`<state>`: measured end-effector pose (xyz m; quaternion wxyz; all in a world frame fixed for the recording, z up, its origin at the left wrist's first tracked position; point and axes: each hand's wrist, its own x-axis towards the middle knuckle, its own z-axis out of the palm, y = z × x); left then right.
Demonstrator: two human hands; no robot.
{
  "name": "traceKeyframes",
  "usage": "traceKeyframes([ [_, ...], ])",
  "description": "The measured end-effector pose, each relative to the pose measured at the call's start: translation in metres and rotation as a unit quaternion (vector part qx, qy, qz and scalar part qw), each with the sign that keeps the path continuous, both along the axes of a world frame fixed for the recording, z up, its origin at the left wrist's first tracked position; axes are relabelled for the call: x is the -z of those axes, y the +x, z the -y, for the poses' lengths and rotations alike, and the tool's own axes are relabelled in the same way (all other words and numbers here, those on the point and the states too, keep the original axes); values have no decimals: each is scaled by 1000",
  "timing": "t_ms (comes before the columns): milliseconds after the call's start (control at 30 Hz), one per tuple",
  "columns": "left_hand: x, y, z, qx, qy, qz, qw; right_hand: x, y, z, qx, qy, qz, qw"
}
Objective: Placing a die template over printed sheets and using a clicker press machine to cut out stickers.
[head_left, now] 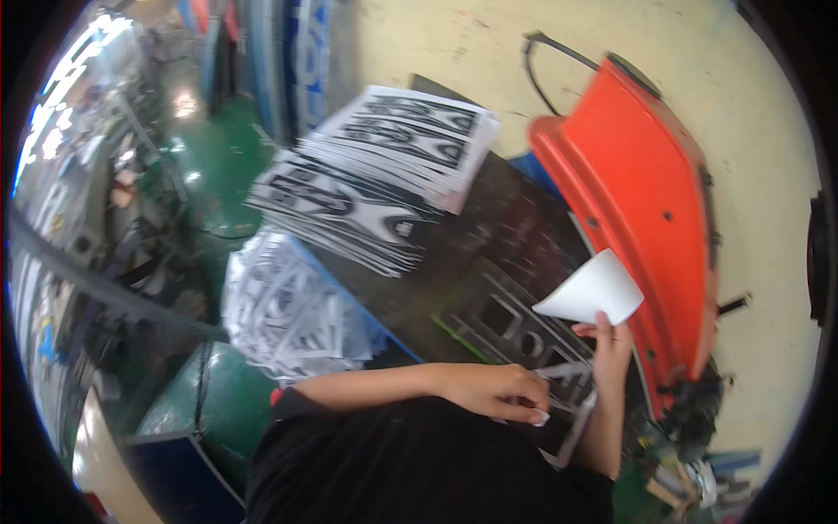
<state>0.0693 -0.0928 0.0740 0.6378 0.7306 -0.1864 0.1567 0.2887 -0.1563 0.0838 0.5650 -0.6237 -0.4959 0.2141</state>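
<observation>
My right hand (pixel 614 345) is closed on the lower edge of a curled white sheet (pixel 602 288), which bends upward above the table. My left hand (pixel 497 390) reaches across from the left with its fingers curled. At its fingertips sits a small white scrap (pixel 541 419), apparently pinched. Beneath both hands lies a dark flat panel (pixel 476 301) with rectangular and round shapes and a green strip along one edge. Farther off, a fanned stack of black-and-white printed sheets (pixel 349 205) covers the far left of the dark table (pixel 515 210).
A heap of crumpled white printed paper (pixel 284 306) hangs at the table's left side. A large orange-red molded panel (pixel 637 148) leans along the right, before a cream wall (pixel 436 39). Green floor (pixel 209 166) and cluttered parts (pixel 113 192) lie to the left.
</observation>
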Motion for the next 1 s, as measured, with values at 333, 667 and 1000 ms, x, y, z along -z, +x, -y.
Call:
traceKeyframes([
  [333, 4, -5, -5, 50, 51, -95, 993, 49, 23, 67, 21, -116, 353, 928],
  [667, 0, -9, -2, 40, 103, -116, 987, 49, -5, 84, -82, -147, 462, 871],
  [1000, 11, -26, 2, 27, 69, -104, 992, 56, -13, 65, -125, -133, 425, 887],
])
